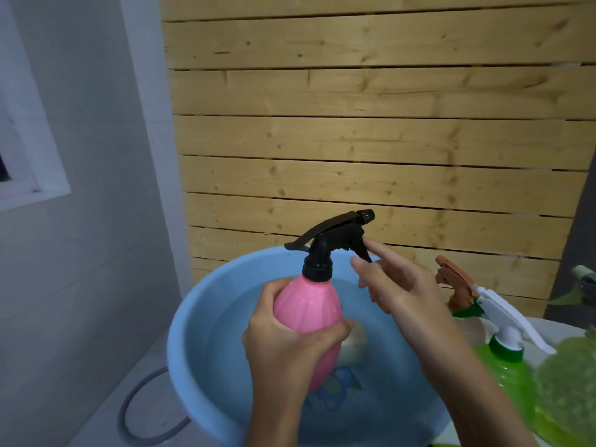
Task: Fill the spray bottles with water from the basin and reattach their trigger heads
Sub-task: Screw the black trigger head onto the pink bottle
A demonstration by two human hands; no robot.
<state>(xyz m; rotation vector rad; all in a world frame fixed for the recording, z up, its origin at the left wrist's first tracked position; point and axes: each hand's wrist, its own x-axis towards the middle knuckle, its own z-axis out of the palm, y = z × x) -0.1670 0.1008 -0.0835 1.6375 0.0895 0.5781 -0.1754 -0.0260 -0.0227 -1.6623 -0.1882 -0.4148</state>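
A pink spray bottle with a black trigger head on its neck is held upright over the blue basin of water. My left hand grips the bottle's body. My right hand is just right of the head, fingers straight, with the index fingertip touching the black trigger lever. A pale object lies in the water behind the bottle.
At the right stand a green bottle with a white trigger head, a brown trigger head on another bottle, and a second green bottle. A wooden slat wall rises behind. A grey hose loops at lower left.
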